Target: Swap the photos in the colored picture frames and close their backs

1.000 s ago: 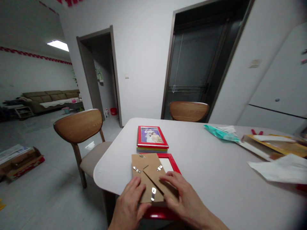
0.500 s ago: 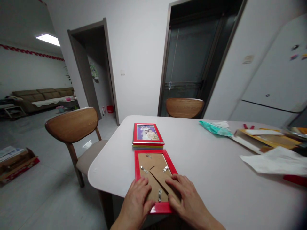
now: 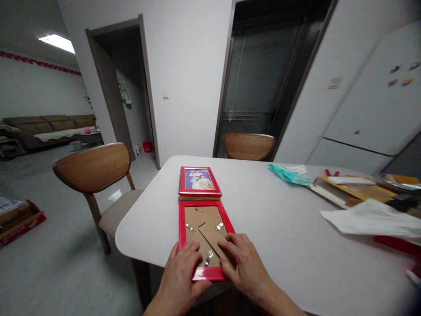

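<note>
A red picture frame (image 3: 182,219) lies face down at the table's near edge, its brown backing board (image 3: 194,237) showing. Small metal clips (image 3: 208,258) sit around the board, and a stand flap (image 3: 210,235) lies along its middle. My left hand (image 3: 182,272) holds the frame's lower left corner, fingers bent over the side and thumb at the bottom edge. On the lower right, my right hand (image 3: 245,265) grips the frame's side, its fingertips and thumb on the flap and board. Just beyond lies a stack of frames with a red photo frame (image 3: 200,192) on top.
The white table (image 3: 269,228) has rounded corners. On its right side lie a teal plastic wrapper (image 3: 289,174), yellow packaging (image 3: 365,188) and a white sheet (image 3: 365,219). Wooden chairs stand at the left (image 3: 95,169) and the far side (image 3: 250,146).
The stand flap lies flatter against the board. The bottom clip has turned from upright to slanted. My left thumb has slid off the frame's bottom bar. The whole view has shifted slightly.
</note>
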### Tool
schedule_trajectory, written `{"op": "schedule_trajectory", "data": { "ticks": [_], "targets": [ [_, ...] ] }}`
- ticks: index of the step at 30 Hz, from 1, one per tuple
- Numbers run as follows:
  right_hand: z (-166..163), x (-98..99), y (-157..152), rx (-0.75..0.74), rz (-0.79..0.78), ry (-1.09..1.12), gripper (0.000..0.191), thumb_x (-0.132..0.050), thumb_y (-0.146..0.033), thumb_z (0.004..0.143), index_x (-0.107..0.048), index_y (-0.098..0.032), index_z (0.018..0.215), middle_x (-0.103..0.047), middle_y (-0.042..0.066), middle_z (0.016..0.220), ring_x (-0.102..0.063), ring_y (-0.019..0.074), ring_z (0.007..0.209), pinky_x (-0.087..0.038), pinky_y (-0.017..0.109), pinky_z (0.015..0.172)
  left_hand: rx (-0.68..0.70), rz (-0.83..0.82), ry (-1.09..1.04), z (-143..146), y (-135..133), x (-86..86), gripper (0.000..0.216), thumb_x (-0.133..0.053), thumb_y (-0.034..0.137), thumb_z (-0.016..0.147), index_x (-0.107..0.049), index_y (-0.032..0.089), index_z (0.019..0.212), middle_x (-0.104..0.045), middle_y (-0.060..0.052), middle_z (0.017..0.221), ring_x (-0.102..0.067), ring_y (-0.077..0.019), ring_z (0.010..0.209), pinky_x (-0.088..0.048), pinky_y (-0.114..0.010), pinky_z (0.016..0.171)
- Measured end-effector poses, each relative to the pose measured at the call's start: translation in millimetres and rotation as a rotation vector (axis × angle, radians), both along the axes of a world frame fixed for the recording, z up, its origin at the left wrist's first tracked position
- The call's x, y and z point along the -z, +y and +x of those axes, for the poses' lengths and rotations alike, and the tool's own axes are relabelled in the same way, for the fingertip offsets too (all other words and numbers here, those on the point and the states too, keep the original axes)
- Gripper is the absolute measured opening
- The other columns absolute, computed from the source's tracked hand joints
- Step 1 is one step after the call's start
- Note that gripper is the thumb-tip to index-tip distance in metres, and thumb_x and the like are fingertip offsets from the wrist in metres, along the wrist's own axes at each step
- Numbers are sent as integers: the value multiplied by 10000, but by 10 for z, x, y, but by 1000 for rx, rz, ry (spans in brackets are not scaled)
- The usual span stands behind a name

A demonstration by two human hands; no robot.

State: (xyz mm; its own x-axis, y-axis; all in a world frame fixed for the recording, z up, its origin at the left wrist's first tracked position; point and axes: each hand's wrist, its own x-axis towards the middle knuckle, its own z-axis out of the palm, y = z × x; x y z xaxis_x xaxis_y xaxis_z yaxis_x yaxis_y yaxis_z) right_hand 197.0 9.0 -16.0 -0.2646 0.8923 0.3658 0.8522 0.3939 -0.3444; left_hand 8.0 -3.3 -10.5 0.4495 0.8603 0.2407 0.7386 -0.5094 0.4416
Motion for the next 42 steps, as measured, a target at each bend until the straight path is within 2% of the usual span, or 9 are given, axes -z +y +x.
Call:
{"op": "schedule_trajectory", "data": {
  "ticks": [5, 11, 14, 19, 29, 31, 34, 37, 42],
  "targets": [
    [-60, -7, 35, 0, 8, 25, 256, -489, -230, 669, -588, -205, 903, -520, 71, 897, -443, 209, 854, -374, 354, 733, -26, -26, -5, -8, -17, -46, 280, -675, 219, 582, -536, 188, 824, -510, -113, 1179, -434, -258, 1109, -258, -508, 947],
    [-69, -21, 22, -43, 41, -11, 260, -478, -251, 711, -573, -232, 953, -520, 74, 969, -443, 215, 895, -358, 372, 767, -27, -33, -8, -14, -5, 17, 283, -682, 199, 576, -528, 188, 812, -495, -122, 1194, -417, -265, 1122, -236, -530, 947],
    [-119, -96, -6, -129, 50, -52, 266, -447, -231, 745, -562, -257, 983, -504, 66, 1037, -418, 216, 958, -318, 389, 823, -22, -17, -13, -24, 1, 40, 274, -674, 213, 584, -533, 184, 818, -507, -125, 1180, -430, -266, 1111, -244, -528, 946],
    [-238, -223, -30, -317, -62, -82, 201, -436, -299, 777, -583, -290, 913, -510, 23, 1023, -393, 194, 974, -297, 362, 849, -11, 10, -35, -44, 11, 68, 272, -627, 258, 628, -539, 194, 876, -513, -110, 1178, -443, -262, 1102, -269, -525, 941],
    [-184, -265, -72, -400, -98, -75, 189, -452, -275, 762, -581, -266, 899, -540, 19, 946, -419, 179, 930, -324, 335, 825, -31, -7, -18, -40, 21, 54, 393, -666, 233, 593, -542, 170, 960, -534, -129, 1150, -463, -271, 1083, -297, -514, 939],
    [-144, -228, -17, -361, -66, -37, 225, -441, -254, 762, -568, -258, 947, -534, 32, 977, -436, 175, 923, -341, 327, 815, -22, -12, -26, -54, 21, 50, 384, -651, 233, 608, -536, 180, 971, -524, -121, 1164, -456, -266, 1091, -291, -519, 940],
    [-53, -136, 148, -144, 10, -20, 290, -398, -224, 772, -539, -214, 1025, -513, 76, 1030, -442, 189, 932, -357, 333, 791, -5, -18, -43, -73, 21, 35, 337, -637, 230, 619, -542, 186, 939, -504, -112, 1189, -441, -260, 1106, -268, -519, 951],
    [8, -64, 311, 31, -2, -90, 274, -394, -225, 765, -555, -195, 984, -507, 83, 992, -439, 199, 914, -356, 330, 768, -11, -31, -41, -71, 22, 6, 277, -643, 226, 611, -555, 179, 869, -504, -113, 1189, -432, -261, 1113, -267, -507, 957],
    [-26, -72, 389, 68, -55, -112, 222, -387, -238, 771, -548, -185, 914, -478, 73, 945, -444, 174, 845, -356, 289, 744, -25, -63, -8, -49, 20, -30, 289, -644, 224, 616, -558, 162, 885, -506, -127, 1183, -422, -258, 1123, -263, -497, 964]
  ]
}}
